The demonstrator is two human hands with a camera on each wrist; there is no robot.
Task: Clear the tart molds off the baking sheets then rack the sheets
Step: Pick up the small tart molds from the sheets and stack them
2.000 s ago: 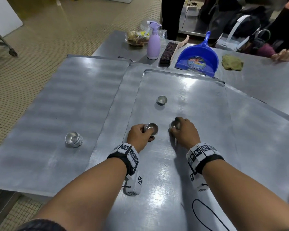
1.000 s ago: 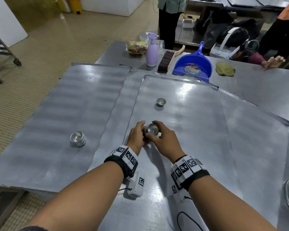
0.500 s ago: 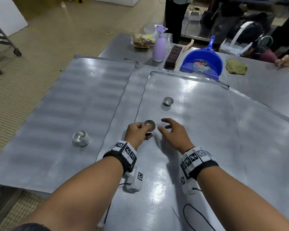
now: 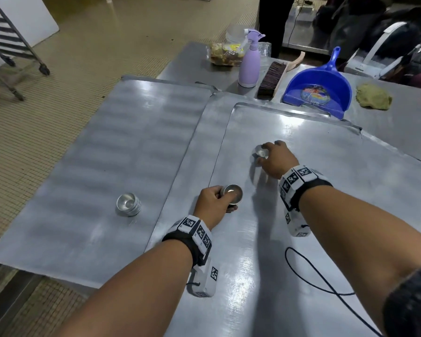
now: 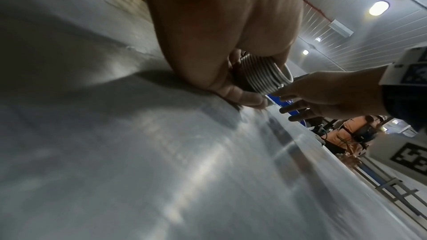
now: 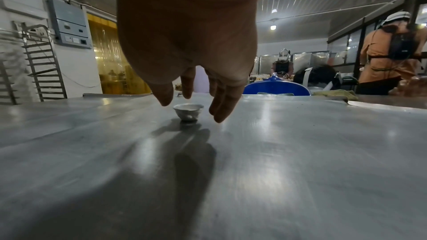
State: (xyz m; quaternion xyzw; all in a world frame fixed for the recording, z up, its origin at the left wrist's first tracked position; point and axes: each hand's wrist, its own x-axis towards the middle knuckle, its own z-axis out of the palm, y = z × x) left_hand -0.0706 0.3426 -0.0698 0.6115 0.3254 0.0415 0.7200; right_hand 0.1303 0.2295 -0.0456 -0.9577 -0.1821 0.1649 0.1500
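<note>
Aluminium tart mold (image 6: pixel 188 112), upright on the upper baking sheet (image 4: pixel 301 147), is bracketed by the spread, uncurled fingers (image 6: pixel 221 105) of the right hand (image 4: pixel 276 159); contact cannot be told. A nested stack of tart molds (image 5: pixel 265 74) is gripped in the left hand (image 4: pixel 210 203), near the sheet's left edge.

My left hand (image 4: pixel 213 203) hides most of the stacked molds (image 4: pixel 232 193). At the head view's upper left, the rack (image 4: pixel 9 42) is cut off; people along the top edge are cropped too.
</note>
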